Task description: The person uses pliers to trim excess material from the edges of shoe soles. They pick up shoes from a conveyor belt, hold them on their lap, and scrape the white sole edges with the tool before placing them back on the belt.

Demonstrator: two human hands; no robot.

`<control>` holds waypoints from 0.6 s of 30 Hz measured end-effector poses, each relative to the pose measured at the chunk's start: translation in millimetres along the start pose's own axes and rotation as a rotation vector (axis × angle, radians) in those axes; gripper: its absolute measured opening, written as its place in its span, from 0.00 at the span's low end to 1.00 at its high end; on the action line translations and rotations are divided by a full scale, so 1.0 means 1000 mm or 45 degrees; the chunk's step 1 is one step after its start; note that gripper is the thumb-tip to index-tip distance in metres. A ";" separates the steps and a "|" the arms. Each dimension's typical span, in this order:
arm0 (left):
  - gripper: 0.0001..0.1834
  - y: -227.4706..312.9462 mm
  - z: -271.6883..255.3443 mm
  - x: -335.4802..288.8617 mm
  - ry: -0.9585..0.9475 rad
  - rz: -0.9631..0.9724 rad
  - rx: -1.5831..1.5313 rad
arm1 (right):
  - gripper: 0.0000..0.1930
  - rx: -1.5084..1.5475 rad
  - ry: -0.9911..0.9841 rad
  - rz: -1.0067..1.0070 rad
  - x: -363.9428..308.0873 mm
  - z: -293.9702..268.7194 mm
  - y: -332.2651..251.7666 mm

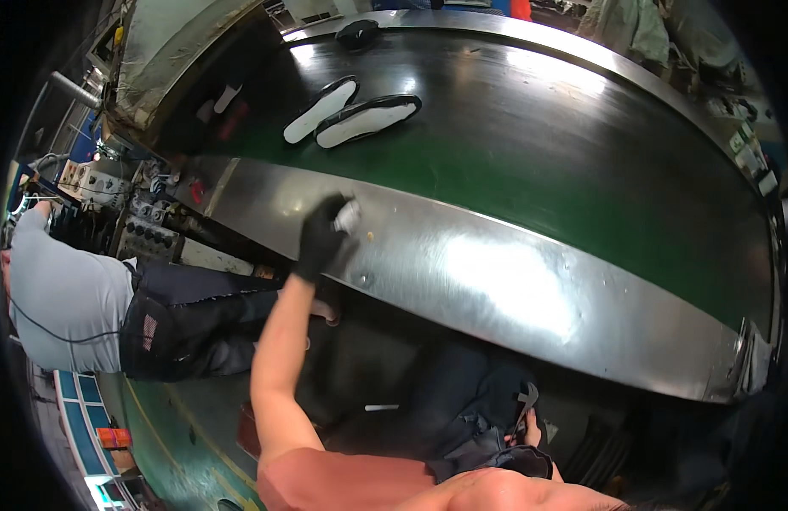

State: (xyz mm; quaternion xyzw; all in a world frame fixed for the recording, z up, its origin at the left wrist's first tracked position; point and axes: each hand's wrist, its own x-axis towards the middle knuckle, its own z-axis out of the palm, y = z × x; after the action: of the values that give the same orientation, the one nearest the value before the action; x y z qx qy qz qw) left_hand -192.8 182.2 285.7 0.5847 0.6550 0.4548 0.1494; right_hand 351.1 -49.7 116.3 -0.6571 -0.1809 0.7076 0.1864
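Observation:
My left hand (324,237), in a black glove, is over the metal edge of the conveyor. Its fingers are closed around a small crumpled-looking white wad (348,217), blurred by motion. Low down near my lap, my bare right hand (530,430) grips a tool with a grey metal, hammer-like head (527,397); its handle is mostly hidden. Beyond the left hand, two black shoe uppers (411,104) with white undersides facing up rest side by side on the dark green belt (496,175).
A bare metal ledge (411,247) runs along the belt's near side. A black item (357,34) lies at the belt's far edge. To the left, a person in a grey shirt (74,298) stands by a machine with control boxes (147,238). A machine housing (168,68) covers the belt's left end.

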 end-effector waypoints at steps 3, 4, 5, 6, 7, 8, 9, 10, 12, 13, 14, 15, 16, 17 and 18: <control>0.38 -0.061 -0.008 0.121 0.215 0.065 0.542 | 0.37 -0.051 -0.097 0.263 0.009 -0.015 -0.016; 0.45 -0.048 0.015 0.160 0.092 -0.055 0.224 | 0.35 0.025 0.061 0.255 0.017 -0.019 -0.005; 0.47 -0.126 -0.029 0.175 0.343 -0.065 0.706 | 0.35 0.053 -0.069 0.174 0.044 -0.022 0.013; 0.47 -0.137 -0.006 0.201 0.310 -0.165 0.571 | 0.35 0.164 -0.063 0.065 0.069 -0.033 0.040; 0.48 -0.146 -0.008 0.208 0.293 -0.292 0.483 | 0.35 0.247 -0.099 -0.023 0.073 -0.031 0.040; 0.47 -0.178 -0.020 0.215 0.333 -0.311 0.434 | 0.36 0.074 -0.184 0.092 0.068 -0.044 0.036; 0.47 -0.203 -0.046 0.215 0.394 -0.332 0.412 | 0.35 -0.371 -0.210 -0.118 0.075 -0.051 0.050; 0.44 -0.177 0.032 0.229 0.360 -0.346 0.354 | 0.34 -0.765 -0.042 -0.309 0.068 -0.070 0.087; 0.45 -0.140 0.053 0.221 0.225 -0.464 0.741 | 0.31 -0.789 0.019 -0.266 0.060 -0.069 0.102; 0.46 -0.105 0.062 0.213 0.137 -0.513 0.963 | 0.29 -0.369 0.032 -0.069 0.063 -0.056 0.088; 0.47 -0.082 0.061 0.200 0.105 -0.480 1.043 | 0.27 0.034 0.018 0.132 0.053 -0.032 0.052; 0.48 -0.069 0.063 0.185 0.059 -0.465 1.119 | 0.25 0.425 0.014 0.352 0.033 -0.009 0.017; 0.51 -0.066 0.068 0.177 0.106 -0.359 1.066 | 0.28 0.340 0.129 0.288 0.024 0.004 0.002; 0.54 -0.068 0.076 0.172 0.157 -0.243 1.002 | 0.31 0.253 0.251 0.227 0.016 0.018 -0.011; 0.59 -0.084 0.085 0.169 0.218 -0.263 0.889 | 0.32 0.205 0.266 0.227 0.025 0.013 0.002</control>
State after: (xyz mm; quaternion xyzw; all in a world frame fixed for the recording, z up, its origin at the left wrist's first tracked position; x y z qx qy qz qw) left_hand -230.2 378.3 231.6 0.4910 0.8363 0.2340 -0.0691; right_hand 336.2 -39.5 94.6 -0.7234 -0.0442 0.6614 0.1929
